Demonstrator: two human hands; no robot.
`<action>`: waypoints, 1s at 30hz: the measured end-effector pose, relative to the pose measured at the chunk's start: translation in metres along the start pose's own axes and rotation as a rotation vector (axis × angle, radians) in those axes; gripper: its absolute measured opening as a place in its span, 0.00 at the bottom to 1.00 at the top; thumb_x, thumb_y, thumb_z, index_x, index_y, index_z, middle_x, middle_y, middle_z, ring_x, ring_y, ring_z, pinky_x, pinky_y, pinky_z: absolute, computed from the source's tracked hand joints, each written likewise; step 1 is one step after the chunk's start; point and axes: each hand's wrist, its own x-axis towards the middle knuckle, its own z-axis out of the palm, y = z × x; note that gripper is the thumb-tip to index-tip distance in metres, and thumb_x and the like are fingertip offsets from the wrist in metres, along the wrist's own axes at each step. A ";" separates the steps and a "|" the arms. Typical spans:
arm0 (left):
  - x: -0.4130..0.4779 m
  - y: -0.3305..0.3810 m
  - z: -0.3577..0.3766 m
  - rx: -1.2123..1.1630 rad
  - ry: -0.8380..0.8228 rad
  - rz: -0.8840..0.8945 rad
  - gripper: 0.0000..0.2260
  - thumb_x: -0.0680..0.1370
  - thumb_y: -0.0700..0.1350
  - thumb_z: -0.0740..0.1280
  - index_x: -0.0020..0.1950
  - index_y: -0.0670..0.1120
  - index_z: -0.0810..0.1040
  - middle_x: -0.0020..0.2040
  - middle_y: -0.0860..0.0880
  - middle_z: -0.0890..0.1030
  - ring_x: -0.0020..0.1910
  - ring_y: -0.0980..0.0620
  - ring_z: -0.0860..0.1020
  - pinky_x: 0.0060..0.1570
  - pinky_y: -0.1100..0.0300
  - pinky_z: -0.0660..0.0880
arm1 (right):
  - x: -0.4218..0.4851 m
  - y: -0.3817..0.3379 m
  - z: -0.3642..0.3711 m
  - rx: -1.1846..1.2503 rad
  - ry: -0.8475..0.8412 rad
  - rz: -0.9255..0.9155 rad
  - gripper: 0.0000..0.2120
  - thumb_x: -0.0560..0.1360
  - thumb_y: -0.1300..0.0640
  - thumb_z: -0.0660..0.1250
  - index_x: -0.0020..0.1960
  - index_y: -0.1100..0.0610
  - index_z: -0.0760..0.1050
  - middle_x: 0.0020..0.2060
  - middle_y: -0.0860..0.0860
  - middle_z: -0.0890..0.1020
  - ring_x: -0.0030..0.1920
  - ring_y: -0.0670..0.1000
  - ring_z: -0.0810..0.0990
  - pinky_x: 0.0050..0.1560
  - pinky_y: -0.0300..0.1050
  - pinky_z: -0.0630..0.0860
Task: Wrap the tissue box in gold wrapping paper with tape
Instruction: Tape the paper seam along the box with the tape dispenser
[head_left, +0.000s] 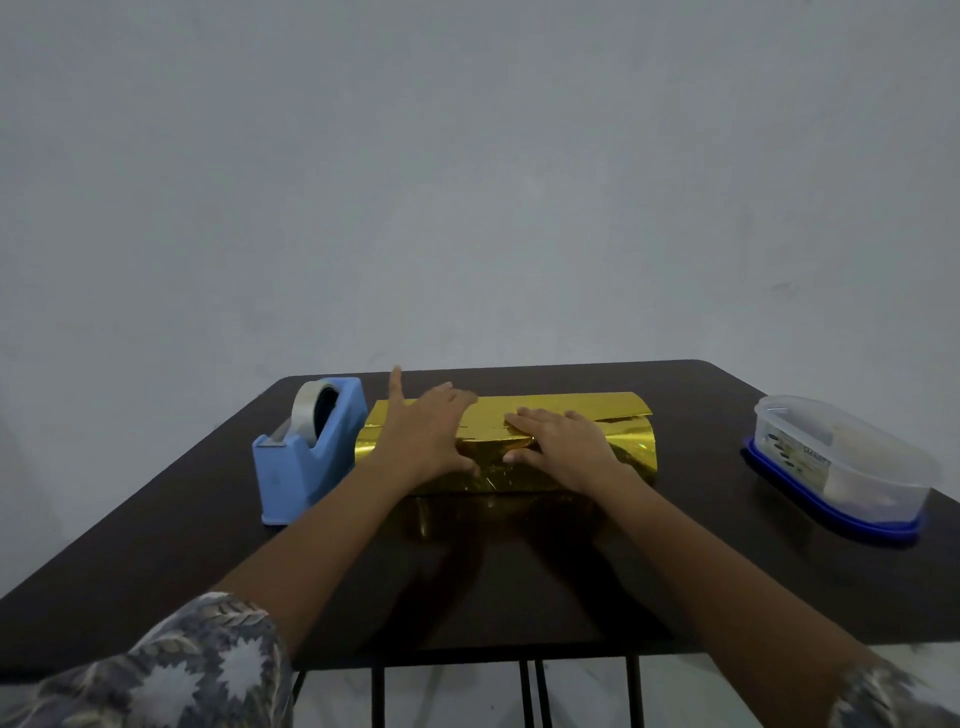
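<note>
Sitting left on the dark surface (182, 545) is a blue tape dispenser (306, 457); beside it the left hand (423, 431), fingers straight, presses the gold wrapping paper (631, 447) mid-surface, the right hand (563, 447) flat alongside; a clear container (841, 462) stands far right.

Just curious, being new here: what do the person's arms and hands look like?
The left hand and right hand are bare: no gloves, rings or watch visible. Forearms are uncovered. The left sleeve and right sleeve are grey-blue fabric printed with pale leaves and flowers.
</note>
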 end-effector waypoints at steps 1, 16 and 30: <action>0.002 0.008 -0.002 -0.005 0.001 0.025 0.39 0.70 0.65 0.66 0.76 0.54 0.55 0.76 0.51 0.60 0.76 0.53 0.55 0.68 0.36 0.35 | -0.001 -0.001 0.000 -0.006 0.004 0.000 0.31 0.78 0.38 0.52 0.77 0.48 0.52 0.76 0.48 0.58 0.75 0.50 0.57 0.73 0.50 0.55; 0.007 0.018 0.008 -0.092 0.023 0.068 0.22 0.76 0.57 0.65 0.69 0.55 0.70 0.57 0.51 0.81 0.62 0.51 0.75 0.72 0.44 0.37 | -0.002 -0.004 -0.008 0.063 -0.033 -0.038 0.29 0.80 0.40 0.48 0.77 0.52 0.49 0.76 0.49 0.55 0.76 0.48 0.51 0.74 0.51 0.47; -0.058 -0.064 -0.032 -0.555 0.359 -0.442 0.19 0.76 0.55 0.67 0.64 0.49 0.76 0.61 0.48 0.79 0.60 0.46 0.75 0.56 0.54 0.69 | -0.004 -0.007 -0.002 0.111 0.049 -0.014 0.26 0.80 0.43 0.54 0.76 0.49 0.56 0.75 0.46 0.61 0.74 0.48 0.60 0.72 0.48 0.56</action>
